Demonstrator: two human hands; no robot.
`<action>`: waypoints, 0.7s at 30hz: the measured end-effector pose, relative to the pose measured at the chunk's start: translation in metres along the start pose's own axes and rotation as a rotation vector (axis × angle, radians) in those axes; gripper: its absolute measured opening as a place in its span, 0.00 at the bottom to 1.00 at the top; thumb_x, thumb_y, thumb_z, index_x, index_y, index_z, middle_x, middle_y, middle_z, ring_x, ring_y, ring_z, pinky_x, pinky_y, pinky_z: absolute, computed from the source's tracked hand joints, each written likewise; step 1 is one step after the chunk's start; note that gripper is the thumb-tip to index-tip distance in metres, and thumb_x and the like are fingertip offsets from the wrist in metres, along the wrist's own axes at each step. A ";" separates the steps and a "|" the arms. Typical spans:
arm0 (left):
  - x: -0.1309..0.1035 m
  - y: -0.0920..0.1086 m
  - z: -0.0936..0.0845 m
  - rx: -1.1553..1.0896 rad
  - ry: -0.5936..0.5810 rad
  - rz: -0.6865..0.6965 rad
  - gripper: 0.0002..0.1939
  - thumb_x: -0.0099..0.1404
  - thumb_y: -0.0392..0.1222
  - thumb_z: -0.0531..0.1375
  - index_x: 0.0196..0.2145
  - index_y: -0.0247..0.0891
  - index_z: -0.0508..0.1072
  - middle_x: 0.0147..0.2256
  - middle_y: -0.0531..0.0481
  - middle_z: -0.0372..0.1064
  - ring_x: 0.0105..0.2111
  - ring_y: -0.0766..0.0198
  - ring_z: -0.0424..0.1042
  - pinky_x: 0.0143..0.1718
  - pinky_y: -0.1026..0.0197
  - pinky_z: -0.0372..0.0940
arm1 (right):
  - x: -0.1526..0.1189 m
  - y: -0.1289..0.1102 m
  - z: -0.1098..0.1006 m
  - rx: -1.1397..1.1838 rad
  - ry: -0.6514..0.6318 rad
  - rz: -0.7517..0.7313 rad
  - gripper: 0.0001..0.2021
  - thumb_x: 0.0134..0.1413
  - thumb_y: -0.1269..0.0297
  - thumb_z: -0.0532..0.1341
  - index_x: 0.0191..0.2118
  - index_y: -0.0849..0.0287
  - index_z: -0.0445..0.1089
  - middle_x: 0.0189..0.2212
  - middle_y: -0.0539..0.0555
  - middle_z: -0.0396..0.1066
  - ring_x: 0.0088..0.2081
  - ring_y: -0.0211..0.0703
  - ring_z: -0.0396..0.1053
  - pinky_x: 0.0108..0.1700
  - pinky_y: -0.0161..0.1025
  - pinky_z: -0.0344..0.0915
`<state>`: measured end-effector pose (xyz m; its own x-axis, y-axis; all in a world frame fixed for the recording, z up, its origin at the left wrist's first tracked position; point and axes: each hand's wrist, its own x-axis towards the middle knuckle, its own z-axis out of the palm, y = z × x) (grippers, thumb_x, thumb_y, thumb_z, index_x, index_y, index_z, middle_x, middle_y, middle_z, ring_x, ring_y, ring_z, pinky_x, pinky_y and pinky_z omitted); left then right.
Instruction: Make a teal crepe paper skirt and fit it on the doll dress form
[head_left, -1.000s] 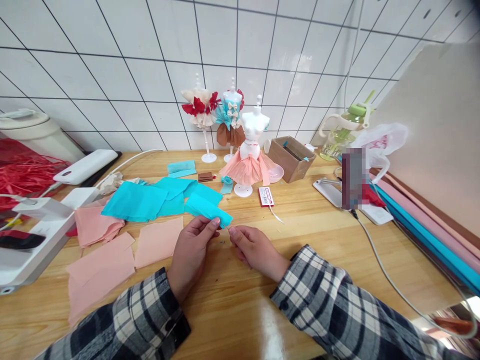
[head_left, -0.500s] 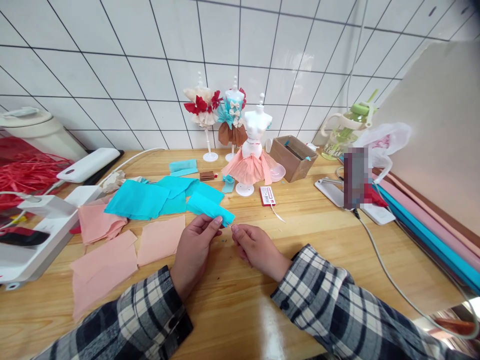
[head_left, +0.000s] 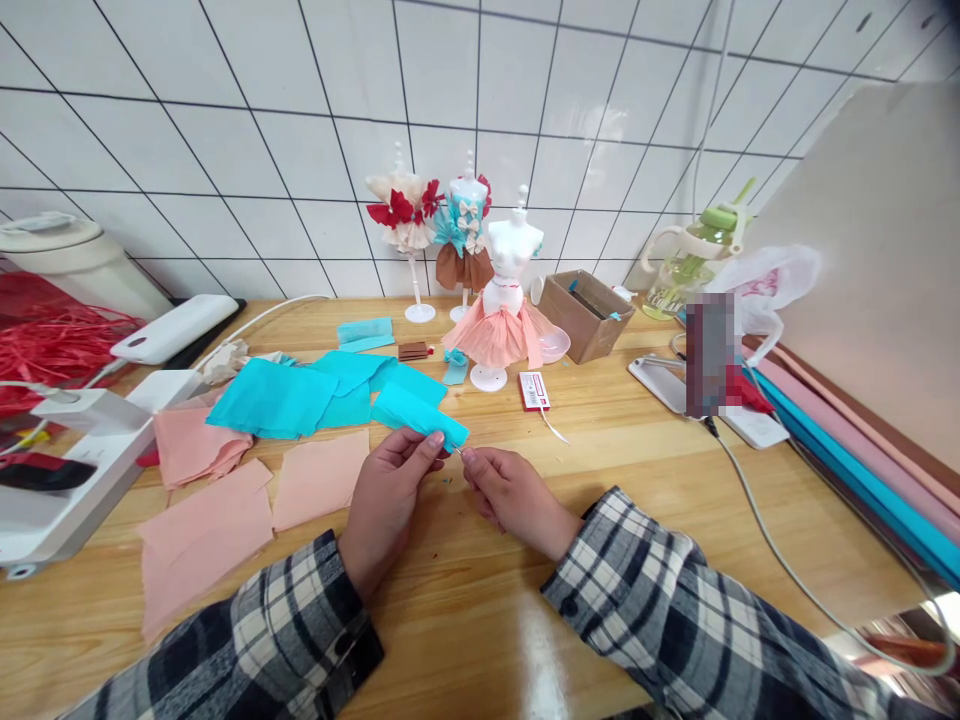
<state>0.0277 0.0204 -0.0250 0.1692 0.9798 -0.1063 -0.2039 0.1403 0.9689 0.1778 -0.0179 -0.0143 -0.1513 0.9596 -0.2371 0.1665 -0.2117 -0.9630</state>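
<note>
My left hand (head_left: 386,500) is closed on a folded strip of turquoise crepe paper (head_left: 416,412), thumb on top near its right end. At that end, my right hand (head_left: 517,497) pinches a thin, needle-like piece whose tip meets the paper's lower corner; its exact kind is too small to tell. More turquoise crepe sheets (head_left: 274,398) lie behind and left of my left hand. Pink crepe pieces (head_left: 322,478) spread out on its left. Beyond my hands stands a white mini dress form (head_left: 514,245) wearing a gathered pink paper skirt (head_left: 493,332).
Two decorated dress forms stand behind, one with red bows (head_left: 400,209), one with a brown skirt (head_left: 463,268). A cardboard box (head_left: 592,318), a small labelled packet (head_left: 534,391), a green-lidded bottle (head_left: 694,260) and a power strip (head_left: 97,500) surround the work area on the table (head_left: 450,620).
Hardly anything differs. Both hands keep their hold at the turquoise strip's end, and the whole view has shifted very slightly.
</note>
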 end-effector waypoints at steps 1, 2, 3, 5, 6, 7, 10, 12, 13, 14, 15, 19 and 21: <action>0.000 0.000 0.000 0.001 0.002 0.001 0.11 0.56 0.47 0.67 0.33 0.39 0.76 0.31 0.52 0.75 0.33 0.66 0.70 0.38 0.64 0.64 | 0.000 0.000 0.000 -0.004 -0.001 -0.001 0.19 0.65 0.52 0.48 0.24 0.56 0.54 0.12 0.42 0.53 0.14 0.30 0.51 0.19 0.31 0.50; 0.000 0.000 -0.001 0.001 0.005 0.000 0.11 0.56 0.47 0.68 0.33 0.39 0.76 0.31 0.52 0.75 0.33 0.66 0.70 0.38 0.64 0.64 | 0.000 0.000 -0.001 -0.006 -0.003 -0.001 0.19 0.65 0.52 0.48 0.24 0.56 0.54 0.12 0.42 0.53 0.14 0.31 0.51 0.20 0.31 0.50; 0.000 -0.001 -0.001 -0.002 0.009 0.000 0.11 0.56 0.47 0.68 0.33 0.39 0.76 0.31 0.52 0.75 0.33 0.66 0.70 0.38 0.64 0.64 | 0.000 0.000 -0.001 -0.009 -0.006 -0.002 0.19 0.65 0.52 0.48 0.24 0.56 0.54 0.12 0.42 0.53 0.14 0.31 0.51 0.20 0.32 0.50; 0.000 -0.001 -0.001 -0.010 0.015 -0.007 0.11 0.55 0.47 0.68 0.33 0.39 0.76 0.31 0.52 0.75 0.34 0.66 0.70 0.38 0.64 0.64 | 0.001 0.001 -0.001 -0.019 -0.012 -0.009 0.20 0.65 0.51 0.48 0.24 0.56 0.54 0.13 0.42 0.54 0.14 0.31 0.51 0.20 0.32 0.50; 0.001 0.000 0.000 -0.014 0.015 -0.013 0.12 0.55 0.48 0.68 0.33 0.39 0.76 0.31 0.52 0.75 0.34 0.66 0.70 0.38 0.63 0.64 | 0.001 0.002 -0.002 -0.024 -0.015 -0.014 0.20 0.65 0.51 0.48 0.24 0.56 0.54 0.13 0.42 0.54 0.14 0.31 0.51 0.21 0.32 0.50; 0.001 0.000 0.000 -0.016 0.016 -0.020 0.12 0.54 0.48 0.69 0.33 0.39 0.76 0.32 0.52 0.75 0.33 0.66 0.70 0.38 0.63 0.65 | 0.001 0.002 -0.002 -0.029 -0.016 -0.019 0.20 0.64 0.51 0.48 0.24 0.56 0.53 0.13 0.42 0.54 0.14 0.31 0.51 0.21 0.32 0.50; 0.002 0.001 0.000 -0.016 0.017 -0.037 0.13 0.54 0.49 0.69 0.33 0.39 0.77 0.32 0.52 0.75 0.33 0.66 0.69 0.37 0.64 0.64 | 0.001 0.004 -0.002 -0.034 -0.024 -0.028 0.20 0.64 0.50 0.48 0.24 0.56 0.53 0.13 0.42 0.54 0.14 0.31 0.50 0.21 0.32 0.50; 0.002 0.001 -0.001 -0.010 0.015 -0.040 0.13 0.54 0.49 0.69 0.33 0.39 0.77 0.31 0.52 0.75 0.32 0.66 0.69 0.37 0.64 0.64 | 0.001 0.004 -0.002 -0.032 -0.030 -0.031 0.21 0.64 0.49 0.49 0.23 0.56 0.54 0.13 0.43 0.54 0.14 0.30 0.50 0.20 0.31 0.50; 0.002 0.001 -0.001 -0.006 0.014 -0.041 0.13 0.54 0.49 0.69 0.33 0.39 0.77 0.31 0.52 0.75 0.32 0.66 0.69 0.37 0.65 0.64 | 0.001 0.004 -0.002 -0.027 -0.032 -0.030 0.21 0.64 0.49 0.49 0.23 0.56 0.54 0.13 0.43 0.54 0.14 0.30 0.50 0.20 0.31 0.50; 0.003 0.000 -0.002 -0.003 0.013 -0.041 0.13 0.54 0.49 0.69 0.33 0.39 0.77 0.31 0.53 0.74 0.32 0.66 0.69 0.36 0.65 0.64 | 0.001 0.004 -0.003 -0.019 -0.034 -0.025 0.21 0.64 0.48 0.49 0.24 0.56 0.54 0.13 0.43 0.54 0.14 0.30 0.50 0.20 0.31 0.50; 0.003 0.000 -0.002 -0.003 0.013 -0.038 0.12 0.54 0.48 0.69 0.33 0.39 0.77 0.31 0.53 0.74 0.32 0.67 0.69 0.36 0.65 0.64 | 0.001 0.003 -0.003 -0.006 -0.036 -0.014 0.21 0.63 0.47 0.49 0.24 0.56 0.54 0.13 0.42 0.53 0.14 0.30 0.50 0.19 0.31 0.50; 0.005 -0.001 -0.003 -0.061 0.026 -0.015 0.11 0.55 0.47 0.69 0.33 0.39 0.77 0.31 0.53 0.74 0.32 0.67 0.69 0.36 0.66 0.64 | 0.000 0.000 -0.004 0.062 -0.062 0.048 0.22 0.62 0.44 0.48 0.26 0.56 0.57 0.12 0.42 0.52 0.14 0.31 0.50 0.17 0.30 0.49; 0.006 0.000 -0.003 -0.112 0.025 -0.016 0.10 0.55 0.46 0.69 0.32 0.40 0.77 0.31 0.54 0.74 0.33 0.67 0.69 0.35 0.66 0.64 | -0.001 -0.001 -0.005 0.079 -0.073 0.063 0.22 0.62 0.42 0.48 0.26 0.56 0.57 0.12 0.41 0.52 0.14 0.31 0.50 0.16 0.29 0.49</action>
<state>0.0258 0.0263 -0.0263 0.1497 0.9804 -0.1281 -0.3080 0.1693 0.9362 0.1826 -0.0172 -0.0123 -0.2142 0.9285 -0.3034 0.1006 -0.2880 -0.9523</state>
